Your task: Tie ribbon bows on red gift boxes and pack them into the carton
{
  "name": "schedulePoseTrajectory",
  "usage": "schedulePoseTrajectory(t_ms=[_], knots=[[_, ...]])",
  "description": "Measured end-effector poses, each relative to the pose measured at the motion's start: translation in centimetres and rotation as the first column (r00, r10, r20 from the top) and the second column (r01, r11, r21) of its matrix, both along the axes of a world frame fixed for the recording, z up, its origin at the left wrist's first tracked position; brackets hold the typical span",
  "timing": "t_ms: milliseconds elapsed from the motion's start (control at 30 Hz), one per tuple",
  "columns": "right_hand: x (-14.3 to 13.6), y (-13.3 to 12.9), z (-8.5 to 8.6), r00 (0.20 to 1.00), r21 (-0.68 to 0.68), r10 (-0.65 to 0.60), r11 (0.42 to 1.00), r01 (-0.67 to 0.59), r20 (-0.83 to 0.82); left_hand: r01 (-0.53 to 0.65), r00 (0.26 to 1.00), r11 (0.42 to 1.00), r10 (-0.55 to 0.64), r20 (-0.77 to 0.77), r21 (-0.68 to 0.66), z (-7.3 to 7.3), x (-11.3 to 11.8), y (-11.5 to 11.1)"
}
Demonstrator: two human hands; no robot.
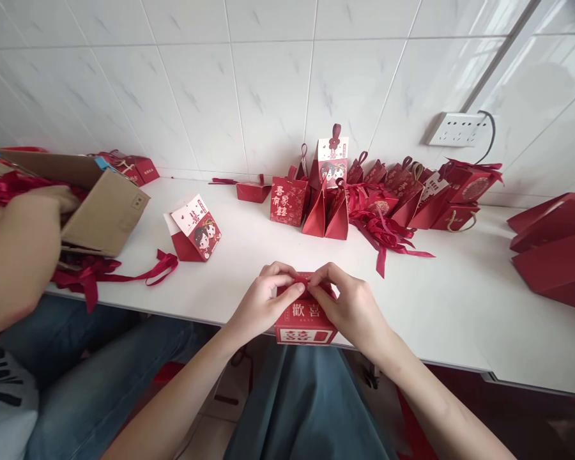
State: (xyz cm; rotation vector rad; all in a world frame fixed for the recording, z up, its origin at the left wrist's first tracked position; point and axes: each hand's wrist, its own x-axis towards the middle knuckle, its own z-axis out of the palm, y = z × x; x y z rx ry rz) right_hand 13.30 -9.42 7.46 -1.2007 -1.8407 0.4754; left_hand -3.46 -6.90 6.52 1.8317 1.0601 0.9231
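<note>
A red paper gift box [305, 321] with white characters on its front stands at the table's near edge, in front of my lap. My left hand [274, 295] pinches the top of the box from the left, thumb and index finger together at its upper edge. From the right, my right hand [345, 295] pinches the same top edge, its fingertips almost meeting the left ones. What exactly lies between the fingertips is too small to make out, but both hands are on the box's top.
A white table [249, 255] runs along a tiled wall. Red gift boxes [287, 203] and ribbons [388, 233] line the back. Left stands a white-topped box [197, 230]; a co-worker's arm [19, 255] reaches into a cardboard carton [108, 207]. Red bags [556, 255] stand right, below a power strip [461, 131].
</note>
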Motion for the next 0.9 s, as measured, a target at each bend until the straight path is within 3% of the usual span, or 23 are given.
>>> schedulePoseTrajectory(t_ms=[200,433,700,900], knots=[[0.3,0.3,-0.3,0.999,0.000,0.035,0.999,-0.035,0.005,0.041,0.997,0.997,-0.037,0.066,-0.061,-0.2,-0.2,0.2],[0.8,-0.8,0.1,0.990,0.062,0.117,0.991,-0.122,0.084,-0.001,0.993,0.997,0.010,0.120,-0.078,-0.1,0.1,-0.1],[1.0,-0.4,-0.4,0.993,0.043,0.087,0.995,-0.090,0.075,-0.006,0.995,0.996,0.015,0.102,-0.085,0.1,0.1,-0.2],[1.1,-0.9,-0.3,0.987,0.052,0.137,0.989,-0.142,0.082,-0.007,0.992,0.996,0.017,0.122,-0.084,0.1,0.1,-0.2]])
